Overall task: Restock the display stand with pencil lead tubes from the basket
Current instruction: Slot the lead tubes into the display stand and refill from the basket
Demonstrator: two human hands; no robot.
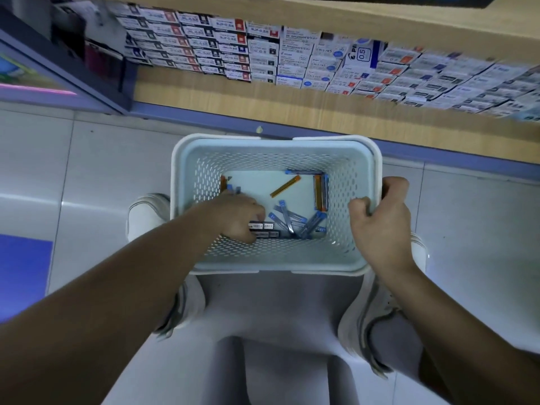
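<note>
A white perforated basket (362, 159) sits on the floor between my feet. Inside lie several pencil lead tubes: blue ones (295, 222) in a loose pile at the near side, orange ones (318, 192) along the right wall, and one orange tube (285, 186) alone in the middle. My left hand (238, 216) reaches into the basket at its near left, fingers curled round dark labelled tubes (264, 229). My right hand (382, 217) grips the basket's right rim. The display stand is not in view.
A wooden shelf (263, 95) ahead holds rows of small refill boxes (292, 58). A glass-fronted cabinet (52, 80) stands at the left. My white shoes (146, 211) flank the basket on a pale tiled floor, with a blue mat (23, 276) at left.
</note>
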